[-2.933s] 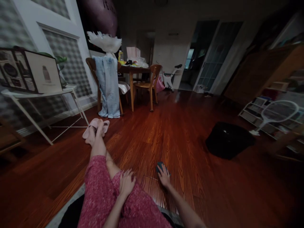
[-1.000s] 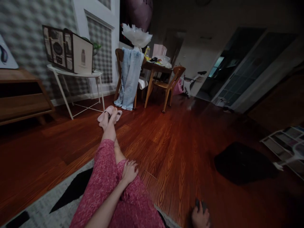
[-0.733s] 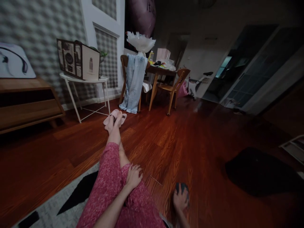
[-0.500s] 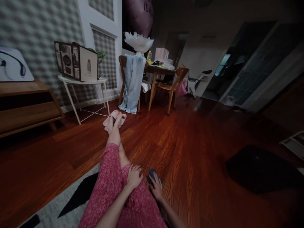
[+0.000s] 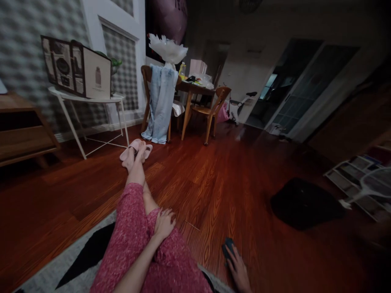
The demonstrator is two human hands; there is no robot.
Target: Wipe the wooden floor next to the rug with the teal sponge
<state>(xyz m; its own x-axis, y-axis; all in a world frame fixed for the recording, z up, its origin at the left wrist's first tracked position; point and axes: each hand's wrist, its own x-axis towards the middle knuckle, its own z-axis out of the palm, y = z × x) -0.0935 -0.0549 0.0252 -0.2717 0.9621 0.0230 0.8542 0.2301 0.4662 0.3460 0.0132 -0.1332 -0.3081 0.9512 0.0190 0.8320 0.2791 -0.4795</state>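
My left hand [image 5: 165,224] lies flat on my knee, over the pink speckled trousers [image 5: 180,260], with its fingers stretched out and nothing held. Lower right, my right hand [image 5: 238,268] reaches down at the wooden floor [image 5: 210,203]. Its fingers lie over a small dark blue pad [image 5: 227,249], which could be a folded cloth; part of it is hidden beneath them. My legs are stretched forward and crossed near the ankles, with pink slippers [image 5: 130,149] at the feet.
A white side table [image 5: 88,101] carrying a picture box [image 5: 97,77] stands at left. Jeans [image 5: 161,101] hang over a chair by the dining table [image 5: 198,87]. A black rounded object [image 5: 305,203] and a racket [image 5: 377,182] are at right. A rug [image 5: 76,252] lies beneath my legs.
My right hand has moved away from my knee, to the right and nearer, with the dark blue pad. My left hand stays on the knee. The view has turned rightward.
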